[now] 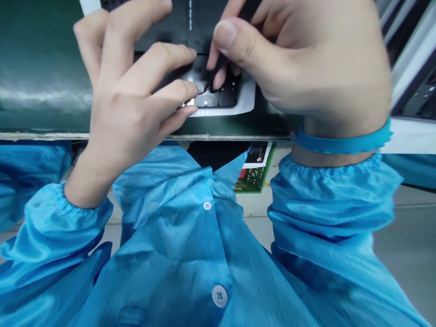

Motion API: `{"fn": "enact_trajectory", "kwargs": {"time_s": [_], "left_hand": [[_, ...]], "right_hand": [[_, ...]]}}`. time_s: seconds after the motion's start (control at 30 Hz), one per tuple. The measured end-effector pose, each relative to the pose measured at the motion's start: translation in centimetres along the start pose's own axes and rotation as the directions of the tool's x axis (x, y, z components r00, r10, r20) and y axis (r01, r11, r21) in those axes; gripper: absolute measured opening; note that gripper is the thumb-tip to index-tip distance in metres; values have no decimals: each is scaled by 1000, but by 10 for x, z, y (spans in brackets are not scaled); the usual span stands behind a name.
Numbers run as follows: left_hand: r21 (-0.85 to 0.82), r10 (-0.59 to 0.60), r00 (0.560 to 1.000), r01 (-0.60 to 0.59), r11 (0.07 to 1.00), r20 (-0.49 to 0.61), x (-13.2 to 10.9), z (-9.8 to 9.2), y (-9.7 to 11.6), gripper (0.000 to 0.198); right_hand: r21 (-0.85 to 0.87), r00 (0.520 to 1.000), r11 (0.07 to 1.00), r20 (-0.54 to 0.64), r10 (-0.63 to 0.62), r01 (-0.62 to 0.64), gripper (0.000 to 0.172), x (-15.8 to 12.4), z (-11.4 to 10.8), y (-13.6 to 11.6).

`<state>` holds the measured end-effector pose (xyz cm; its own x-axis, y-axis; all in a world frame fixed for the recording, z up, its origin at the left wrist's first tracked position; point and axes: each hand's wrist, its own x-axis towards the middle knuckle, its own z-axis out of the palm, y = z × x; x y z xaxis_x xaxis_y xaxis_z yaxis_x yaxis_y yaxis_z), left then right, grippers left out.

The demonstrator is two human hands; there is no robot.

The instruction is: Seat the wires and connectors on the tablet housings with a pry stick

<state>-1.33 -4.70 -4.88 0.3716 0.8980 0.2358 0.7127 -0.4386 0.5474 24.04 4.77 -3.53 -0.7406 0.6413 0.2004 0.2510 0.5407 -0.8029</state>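
Left hand (131, 106) splayed, right hand (306, 59) curled

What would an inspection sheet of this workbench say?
surface: dark green bench top with a pale front edge
job's things: flat black electronic panel on a white-edged backing
clutter: green circuit board visible below the bench's front edge
grips: left hand has its fingertips on the panel; right hand, wearing a blue wrist strap, pinches a thin black tool
cables: fine red wire at the tool's tip
surroundings: blue smock, grey floor, metal rails
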Motion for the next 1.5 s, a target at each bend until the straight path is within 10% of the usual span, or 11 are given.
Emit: {"fn": "enact_trajectory", "kwargs": {"time_s": [0.3,0.57,0.87,1.1,1.5], "left_hand": [[191,134,977,-101,976,-167,-11,27,-38,48],[152,127,987,-111,982,-102,-9,27,-44,49],[137,160,972,-138,981,-172,-3,32,-46,34],[202,118,969,-74,977,-217,-5,30,-30,42],[227,294,955,-297,928,47,4,3,-11,25]], "right_hand": [[60,998,998,-66,-20,24,68,-4,4,2],[-7,979,1000,-202,16,-17,65,-11,12,-3],[54,861,992,-492,129,-117,35,-37,45,-22],[67,878,961,-394,273,-268,39,-41,49,-21],[114,863,964,-429,265,-239,40,-37,49,-26]]}}
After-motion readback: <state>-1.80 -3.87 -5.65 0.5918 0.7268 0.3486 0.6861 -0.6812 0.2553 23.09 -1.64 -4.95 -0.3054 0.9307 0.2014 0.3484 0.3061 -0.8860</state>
